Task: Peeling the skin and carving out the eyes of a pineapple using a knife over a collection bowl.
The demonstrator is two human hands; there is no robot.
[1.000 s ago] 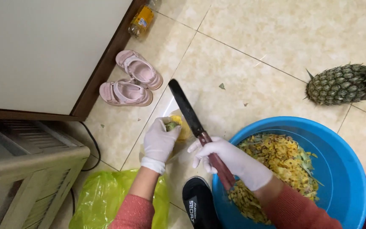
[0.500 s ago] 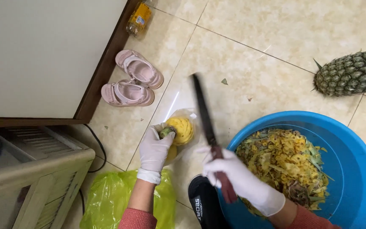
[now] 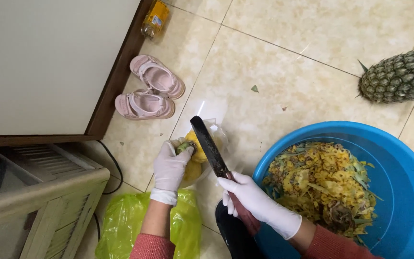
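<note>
Our right hand is clenched around the reddish handle of the knife, and our left hand grasps the peeled pineapple, fingers wrapped around its near side, a green bit of skin showing at the thumb. Both hands wear white gloves.

Half a second ago the blade stood clear of the fruit, pointing away from us just right of it. Now the blade lies across the yellow flesh, its dark flat slanting from the right grip up and leftward, tip past the fruit's far side. We judge that the knife has come back onto the fruit for another cut, so the trimming is in progress, not finished.

The fruit sits over a clear plastic bag on the floor. Right of the right grip is the blue tub heaped with peelings. Beyond it lies a whole pineapple. Below the left grip is a green bag; beyond it, pink sandals.
</note>
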